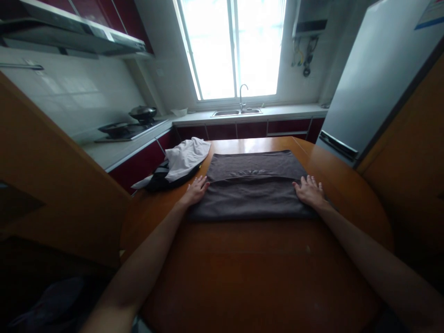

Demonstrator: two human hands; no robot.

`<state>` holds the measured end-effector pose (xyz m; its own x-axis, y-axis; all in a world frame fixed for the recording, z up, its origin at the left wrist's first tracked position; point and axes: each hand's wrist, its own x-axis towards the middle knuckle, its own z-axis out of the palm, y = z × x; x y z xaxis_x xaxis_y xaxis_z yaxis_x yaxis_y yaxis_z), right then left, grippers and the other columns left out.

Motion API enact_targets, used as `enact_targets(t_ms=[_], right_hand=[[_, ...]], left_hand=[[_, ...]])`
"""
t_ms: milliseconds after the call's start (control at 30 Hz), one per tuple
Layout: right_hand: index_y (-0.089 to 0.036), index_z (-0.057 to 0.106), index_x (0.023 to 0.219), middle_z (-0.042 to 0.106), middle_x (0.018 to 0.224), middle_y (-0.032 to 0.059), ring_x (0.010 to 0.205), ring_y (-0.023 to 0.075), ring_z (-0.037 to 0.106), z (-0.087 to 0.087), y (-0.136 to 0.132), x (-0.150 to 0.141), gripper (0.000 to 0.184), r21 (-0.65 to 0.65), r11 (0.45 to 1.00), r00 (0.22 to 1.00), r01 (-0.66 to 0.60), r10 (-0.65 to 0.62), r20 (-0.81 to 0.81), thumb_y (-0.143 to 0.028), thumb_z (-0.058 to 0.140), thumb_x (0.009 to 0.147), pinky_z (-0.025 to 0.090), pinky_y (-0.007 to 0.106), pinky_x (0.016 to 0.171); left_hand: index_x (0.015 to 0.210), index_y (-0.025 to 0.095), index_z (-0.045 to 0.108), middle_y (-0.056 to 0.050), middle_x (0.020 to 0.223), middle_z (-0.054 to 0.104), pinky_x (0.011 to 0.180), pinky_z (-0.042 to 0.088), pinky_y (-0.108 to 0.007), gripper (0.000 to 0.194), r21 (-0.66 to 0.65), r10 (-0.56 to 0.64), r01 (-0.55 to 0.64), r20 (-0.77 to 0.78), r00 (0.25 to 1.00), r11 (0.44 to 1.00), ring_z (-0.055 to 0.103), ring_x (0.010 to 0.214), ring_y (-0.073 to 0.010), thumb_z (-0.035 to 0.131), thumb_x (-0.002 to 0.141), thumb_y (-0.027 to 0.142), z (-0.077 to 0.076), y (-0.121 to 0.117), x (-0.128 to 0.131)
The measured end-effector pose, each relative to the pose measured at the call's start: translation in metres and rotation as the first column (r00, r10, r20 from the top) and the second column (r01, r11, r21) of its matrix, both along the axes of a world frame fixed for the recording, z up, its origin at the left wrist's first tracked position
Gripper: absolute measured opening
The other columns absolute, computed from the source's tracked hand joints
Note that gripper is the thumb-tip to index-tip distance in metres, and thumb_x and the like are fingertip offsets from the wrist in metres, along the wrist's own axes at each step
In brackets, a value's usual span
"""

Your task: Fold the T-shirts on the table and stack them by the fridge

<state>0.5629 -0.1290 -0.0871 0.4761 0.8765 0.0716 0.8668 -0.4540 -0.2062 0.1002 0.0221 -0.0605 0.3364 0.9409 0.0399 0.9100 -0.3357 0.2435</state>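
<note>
A dark grey piece of cloth (248,199), perhaps a garment, lies flat on the wooden table, its near part folded over toward the far part. The fold's edge runs across its middle, with small wrinkles just beyond it. My left hand (197,190) rests at the cloth's left edge, fingers stretched out and palm down. At the right edge, my right hand (309,190) lies on the cloth with its fingers spread. Neither hand grips anything that I can see.
The oval wooden table (256,268) has a pile of light and black clothes (185,162) at its far left. Beyond stand a counter with a sink (237,112), a stove with pans (143,113) on the left, and a fridge (378,74) on the right.
</note>
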Motion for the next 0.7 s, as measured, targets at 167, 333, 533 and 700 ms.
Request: enact_targets(t_ms=[167, 333, 533, 700], right_hand=[[-0.003, 0.035, 0.155, 0.026, 0.164, 0.0217, 0.153, 0.0337, 0.018, -0.001, 0.000, -0.002, 0.076, 0.001, 1.000, 1.000, 0.011, -0.011, -0.002, -0.056, 0.021, 0.102, 0.015, 0.055, 0.122], [0.005, 0.029, 0.155, 0.025, 0.163, 0.0246, 0.153, 0.0345, 0.019, 0.005, -0.001, -0.006, 0.078, 0.132, 0.991, 0.999, 0.032, -0.033, 0.007, -0.052, 0.019, 0.102, 0.013, 0.057, 0.122], [-0.005, 0.031, 0.157, 0.031, 0.163, 0.0153, 0.153, 0.0263, 0.021, 0.021, -0.014, -0.061, 0.066, 0.325, 0.905, 0.962, -0.273, 0.254, 0.101, -0.043, 0.017, 0.104, 0.014, 0.054, 0.123], [-0.011, 0.025, 0.160, 0.026, 0.165, 0.0133, 0.154, 0.0262, 0.019, 0.007, -0.030, -0.107, 0.072, 0.159, 0.842, 0.856, -0.516, 0.506, 0.101, -0.054, 0.026, 0.102, 0.016, 0.053, 0.123]], left_hand=[[0.159, 0.022, 0.029, -0.010, 0.167, 0.020, 0.120, 0.015, -0.061, 0.068, -0.050, -0.031, 0.028, -0.060, 0.998, 0.998, 0.014, 0.155, -0.0312, 0.023, 0.102, 0.058, -0.005, 0.000, -0.006], [0.154, 0.016, 0.039, -0.015, 0.165, 0.027, 0.120, 0.020, -0.060, 0.066, 0.124, -0.031, 0.027, 0.029, 0.999, 0.992, 0.019, 0.154, -0.0330, 0.030, 0.102, 0.055, 0.012, -0.012, 0.004], [0.153, 0.020, 0.042, -0.009, 0.160, 0.039, 0.123, 0.025, -0.047, 0.059, 0.280, -0.374, 0.331, 0.119, 0.920, 0.901, 0.028, 0.152, -0.0252, 0.034, 0.103, 0.050, 0.017, -0.075, 0.070], [0.157, 0.028, 0.035, -0.007, 0.165, 0.029, 0.123, 0.020, -0.055, 0.063, 0.111, -0.472, 0.473, -0.037, 0.881, 0.874, 0.020, 0.154, -0.0294, 0.035, 0.102, 0.059, 0.002, -0.111, 0.100]])
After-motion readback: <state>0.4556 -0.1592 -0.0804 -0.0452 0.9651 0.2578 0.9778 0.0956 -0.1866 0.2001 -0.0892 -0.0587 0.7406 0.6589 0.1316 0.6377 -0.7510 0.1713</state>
